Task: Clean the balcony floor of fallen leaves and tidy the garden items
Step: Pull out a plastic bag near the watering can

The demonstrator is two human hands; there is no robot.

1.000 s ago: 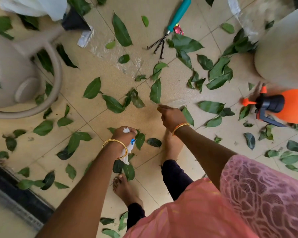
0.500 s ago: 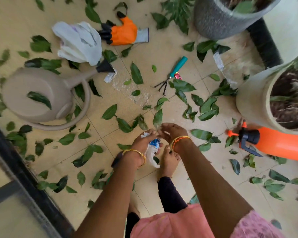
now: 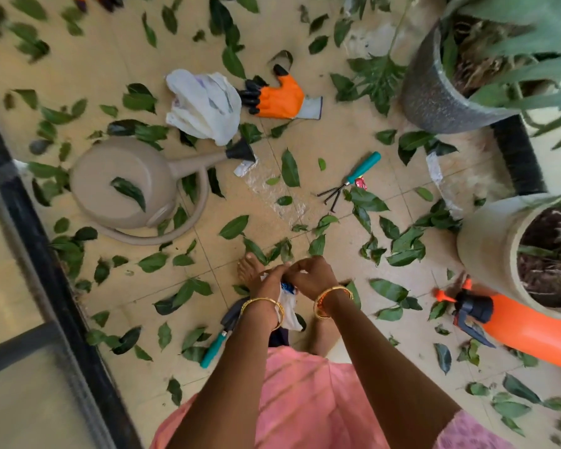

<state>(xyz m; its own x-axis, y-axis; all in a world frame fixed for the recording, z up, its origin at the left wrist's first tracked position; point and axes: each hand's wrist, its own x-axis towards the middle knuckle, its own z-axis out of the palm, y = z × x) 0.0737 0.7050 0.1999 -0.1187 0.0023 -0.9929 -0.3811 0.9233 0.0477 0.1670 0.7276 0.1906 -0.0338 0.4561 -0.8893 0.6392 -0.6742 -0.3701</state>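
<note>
— What are the hands doing?
— The left hand [image 3: 268,283] and the right hand [image 3: 310,276] both pinch a white plastic bag [image 3: 288,307] with curled fingers, right above the feet.
— Where are the leaves?
— Green leaves [image 3: 234,226] lie all over the tiled floor [image 3: 337,144], around the tan watering can [image 3: 127,186], hand rake [image 3: 350,181] and orange glove [image 3: 280,97].

Left hand [image 3: 268,283], right hand [image 3: 311,277] together, fingers curled.

Beige watering can [image 3: 123,186]; orange glove [image 3: 280,97]; teal-handled rake [image 3: 353,178]; green leaves [image 3: 290,168].
</note>
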